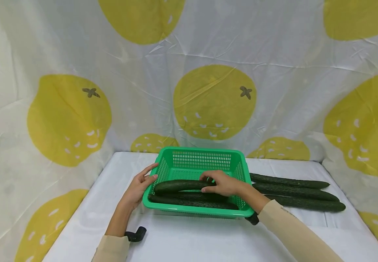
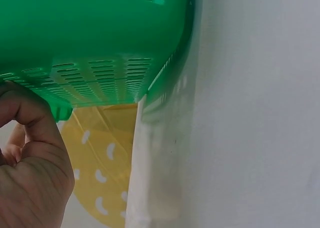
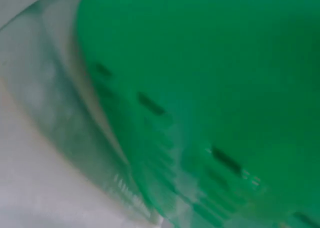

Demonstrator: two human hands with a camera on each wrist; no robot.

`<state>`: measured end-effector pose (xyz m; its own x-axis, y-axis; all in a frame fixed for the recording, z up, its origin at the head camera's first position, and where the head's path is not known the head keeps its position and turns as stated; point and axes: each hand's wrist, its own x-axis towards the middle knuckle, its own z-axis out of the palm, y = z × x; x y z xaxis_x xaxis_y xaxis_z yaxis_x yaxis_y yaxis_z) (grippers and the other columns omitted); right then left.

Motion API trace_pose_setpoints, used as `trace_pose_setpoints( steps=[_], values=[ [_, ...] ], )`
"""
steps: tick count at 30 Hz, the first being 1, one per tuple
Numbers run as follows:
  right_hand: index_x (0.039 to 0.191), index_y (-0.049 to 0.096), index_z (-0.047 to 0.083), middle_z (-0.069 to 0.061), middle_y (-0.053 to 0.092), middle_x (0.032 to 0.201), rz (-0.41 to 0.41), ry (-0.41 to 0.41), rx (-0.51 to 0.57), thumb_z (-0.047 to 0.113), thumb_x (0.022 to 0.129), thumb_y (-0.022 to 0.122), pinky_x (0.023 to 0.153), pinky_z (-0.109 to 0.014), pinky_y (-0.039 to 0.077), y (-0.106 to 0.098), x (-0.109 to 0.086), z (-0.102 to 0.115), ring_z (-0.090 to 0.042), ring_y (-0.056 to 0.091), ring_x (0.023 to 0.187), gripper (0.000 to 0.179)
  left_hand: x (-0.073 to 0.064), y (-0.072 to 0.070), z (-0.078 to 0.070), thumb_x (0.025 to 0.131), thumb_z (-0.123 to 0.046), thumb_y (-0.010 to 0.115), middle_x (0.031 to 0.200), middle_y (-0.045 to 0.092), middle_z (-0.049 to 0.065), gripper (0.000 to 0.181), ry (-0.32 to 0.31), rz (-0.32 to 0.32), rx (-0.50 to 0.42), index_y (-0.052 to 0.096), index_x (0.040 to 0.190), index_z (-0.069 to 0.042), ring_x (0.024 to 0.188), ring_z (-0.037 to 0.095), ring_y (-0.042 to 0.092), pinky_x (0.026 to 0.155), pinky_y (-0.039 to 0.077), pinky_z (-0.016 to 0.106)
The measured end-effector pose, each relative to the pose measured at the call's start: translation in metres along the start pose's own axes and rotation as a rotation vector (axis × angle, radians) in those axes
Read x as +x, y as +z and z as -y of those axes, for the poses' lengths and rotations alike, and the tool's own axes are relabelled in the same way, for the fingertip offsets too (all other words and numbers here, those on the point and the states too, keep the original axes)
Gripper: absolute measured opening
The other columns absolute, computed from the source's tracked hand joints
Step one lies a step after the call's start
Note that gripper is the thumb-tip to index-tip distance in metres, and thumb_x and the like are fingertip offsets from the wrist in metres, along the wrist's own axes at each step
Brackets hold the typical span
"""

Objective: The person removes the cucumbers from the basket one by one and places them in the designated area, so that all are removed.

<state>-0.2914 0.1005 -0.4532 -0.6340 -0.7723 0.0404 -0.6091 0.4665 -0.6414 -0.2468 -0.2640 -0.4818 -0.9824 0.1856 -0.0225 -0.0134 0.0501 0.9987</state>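
A green plastic basket (image 1: 205, 211) stands on the white table with dark green cucumbers inside. My left hand (image 1: 139, 187) grips its left rim; the left wrist view shows bent fingers of that hand (image 2: 35, 148) against the basket's slotted side (image 2: 100, 32). Over the basket, my right hand (image 1: 221, 183) holds the right end of a cucumber (image 1: 175, 185) between thumb and fingers. That cucumber lies lengthwise above two others (image 1: 192, 203) along the near side. The right wrist view is blurred and filled mostly by the basket wall (image 3: 200, 62); the right hand is hidden there.
Several more cucumbers (image 1: 303, 193) lie side by side on the table, right of the basket. White cloth with yellow lemon prints (image 1: 215, 102) hangs behind and at both sides. The white tabletop (image 1: 195, 240) extends in front of the basket.
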Motion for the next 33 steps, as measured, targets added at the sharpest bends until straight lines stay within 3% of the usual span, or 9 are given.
trace_pose_setpoints(
  steps=[3,10,17,26,30,33],
  values=[
    [0.133,0.062,0.016,-0.002,0.064,0.129,-0.049,0.000,0.019,0.037,0.100,0.068,0.093,-0.039,0.054,-0.004,-0.002,0.001,-0.022,0.062,0.113,0.040,-0.001,-0.001,0.000,0.105,-0.033,0.061,0.099,0.071,0.003,0.057,0.004,0.003,0.000,0.040,0.158,-0.029,0.080,0.011,0.068,0.070,0.060,0.028],
    [0.131,0.063,0.018,0.001,0.065,0.126,-0.126,-0.045,-0.015,0.037,0.100,0.069,0.090,-0.036,0.055,-0.010,-0.008,0.002,-0.017,0.062,0.109,0.037,0.001,-0.001,-0.003,0.105,-0.033,0.061,0.100,0.072,0.004,0.057,0.012,-0.004,0.006,0.041,0.158,-0.030,0.083,0.011,0.070,0.071,0.060,0.028],
    [0.129,0.065,0.020,0.005,0.065,0.122,-0.154,-0.054,-0.013,0.038,0.098,0.071,0.089,-0.033,0.054,-0.011,-0.015,0.007,-0.012,0.060,0.105,0.036,0.000,0.000,-0.001,0.105,-0.033,0.062,0.111,0.071,0.014,0.057,-0.007,-0.007,-0.010,0.041,0.158,-0.031,0.090,0.014,0.072,0.076,0.061,0.031],
    [0.128,0.065,0.021,0.006,0.066,0.120,-0.204,-0.054,0.037,0.036,0.098,0.072,0.084,-0.031,0.054,-0.027,-0.028,0.023,-0.011,0.059,0.102,0.034,0.000,0.000,0.002,0.105,-0.033,0.062,0.103,0.072,0.003,0.059,-0.017,0.007,-0.024,0.039,0.159,-0.030,0.090,0.018,0.072,0.075,0.062,0.032],
    [0.129,0.065,0.023,0.007,0.066,0.119,-0.217,-0.049,0.036,0.037,0.097,0.072,0.080,-0.030,0.053,-0.038,-0.036,0.029,-0.012,0.058,0.102,0.035,0.000,0.000,0.002,0.105,-0.034,0.062,0.104,0.072,0.004,0.058,-0.023,0.006,-0.024,0.039,0.158,-0.030,0.095,0.024,0.072,0.077,0.062,0.033],
    [0.129,0.065,0.025,0.009,0.065,0.118,-0.230,-0.045,0.032,0.037,0.097,0.072,0.078,-0.029,0.052,-0.046,-0.043,0.032,-0.012,0.058,0.102,0.034,0.000,-0.001,0.001,0.105,-0.034,0.062,0.112,0.071,0.011,0.058,-0.028,-0.006,-0.019,0.040,0.158,-0.031,0.102,0.029,0.072,0.079,0.062,0.034]
  ],
)
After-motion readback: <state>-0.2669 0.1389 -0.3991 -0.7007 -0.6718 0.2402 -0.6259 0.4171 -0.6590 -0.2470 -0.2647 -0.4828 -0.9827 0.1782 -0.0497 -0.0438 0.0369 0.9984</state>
